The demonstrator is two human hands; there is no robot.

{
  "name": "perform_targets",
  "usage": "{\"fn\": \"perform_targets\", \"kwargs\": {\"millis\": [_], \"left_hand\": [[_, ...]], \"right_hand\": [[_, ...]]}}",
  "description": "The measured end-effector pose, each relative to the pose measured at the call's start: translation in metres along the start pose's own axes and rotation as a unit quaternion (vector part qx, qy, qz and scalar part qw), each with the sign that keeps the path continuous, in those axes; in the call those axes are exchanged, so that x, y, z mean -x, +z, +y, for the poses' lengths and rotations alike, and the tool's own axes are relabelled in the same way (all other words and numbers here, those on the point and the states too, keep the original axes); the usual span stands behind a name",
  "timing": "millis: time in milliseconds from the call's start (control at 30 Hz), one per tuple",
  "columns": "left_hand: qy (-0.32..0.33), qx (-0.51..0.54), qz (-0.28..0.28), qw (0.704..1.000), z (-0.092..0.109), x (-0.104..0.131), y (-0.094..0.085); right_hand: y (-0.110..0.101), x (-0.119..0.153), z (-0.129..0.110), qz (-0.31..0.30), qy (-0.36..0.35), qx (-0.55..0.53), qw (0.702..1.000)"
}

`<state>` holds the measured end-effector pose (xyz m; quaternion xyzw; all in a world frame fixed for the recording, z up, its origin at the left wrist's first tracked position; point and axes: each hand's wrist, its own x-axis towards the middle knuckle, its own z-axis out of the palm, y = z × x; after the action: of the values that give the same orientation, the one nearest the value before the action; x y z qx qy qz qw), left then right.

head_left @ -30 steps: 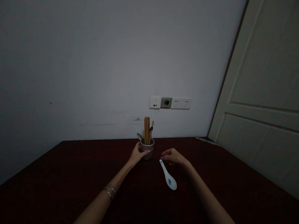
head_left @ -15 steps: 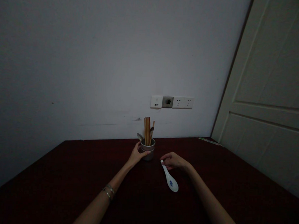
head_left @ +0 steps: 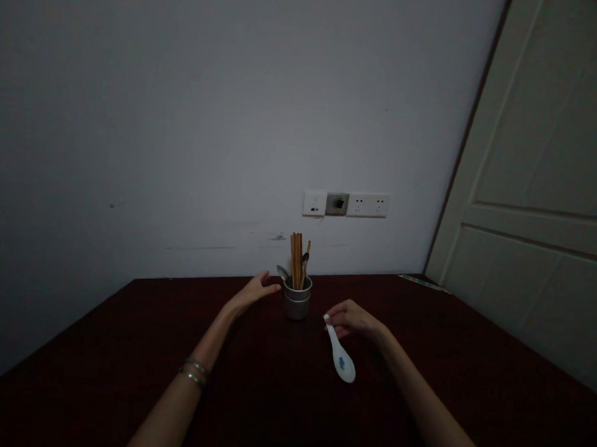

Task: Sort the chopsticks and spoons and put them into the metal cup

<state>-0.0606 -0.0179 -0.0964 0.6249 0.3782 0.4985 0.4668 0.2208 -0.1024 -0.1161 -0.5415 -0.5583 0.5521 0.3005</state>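
A grey metal utensil cup [head_left: 297, 305] stands upright on the dark red table. Several wooden chopsticks [head_left: 296, 262] rise from it, along with a metal spoon [head_left: 282, 273] leaning left and a darker spoon [head_left: 305, 258] on the right. My left hand [head_left: 253, 292] is just left of the cup, apart from it, thumb and fingers spread and nothing in them. In my right hand [head_left: 352, 318], the handle end of a white soup spoon [head_left: 340, 356] with a blue pattern is pinched. The spoon's bowl points toward me, low over the table or touching it; I cannot tell which.
The dark red table [head_left: 136, 348] runs back to a pale wall [head_left: 208, 125]. Sockets and a switch plate [head_left: 347, 205] are on the wall behind the cup. A white panelled door [head_left: 540, 196] stands at the right. A thin printed strip [head_left: 423, 282] lies at the table's back right edge.
My left hand has let go of the cup and moved left, its fingers now spread. My right hand has closed on the soup spoon's handle, and the handle end has risen slightly.
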Motion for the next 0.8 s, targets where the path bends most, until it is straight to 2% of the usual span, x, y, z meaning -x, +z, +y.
{"fn": "perform_targets", "kwargs": {"millis": [100, 233, 333, 433, 567, 667, 800], "left_hand": [[-0.015, -0.028, 0.05, 0.998, 0.03, 0.003, -0.011], [0.058, -0.003, 0.14, 0.988, 0.072, 0.01, -0.011], [0.099, -0.011, 0.138, 0.985, 0.089, 0.017, -0.003], [0.116, -0.054, 0.086, 0.988, 0.095, 0.024, 0.007], [0.101, -0.109, -0.054, 0.987, 0.094, 0.031, 0.021], [0.07, -0.117, -0.145, 0.98, 0.093, 0.036, 0.026], [0.039, -0.133, -0.229, 0.963, 0.096, 0.042, 0.029]], "right_hand": [[0.0, 0.01, -0.015, 0.021, -0.018, -0.009, 1.0], [0.004, 0.027, -0.043, 0.054, -0.048, -0.044, 0.996], [0.008, 0.038, -0.061, 0.063, -0.087, -0.09, 0.99], [0.012, 0.044, -0.073, 0.089, -0.119, -0.133, 0.98], [0.014, 0.045, -0.081, 0.124, -0.146, -0.188, 0.963], [0.012, 0.042, -0.082, 0.172, -0.165, -0.25, 0.938], [0.009, 0.036, -0.079, 0.235, -0.199, -0.307, 0.9]]}}
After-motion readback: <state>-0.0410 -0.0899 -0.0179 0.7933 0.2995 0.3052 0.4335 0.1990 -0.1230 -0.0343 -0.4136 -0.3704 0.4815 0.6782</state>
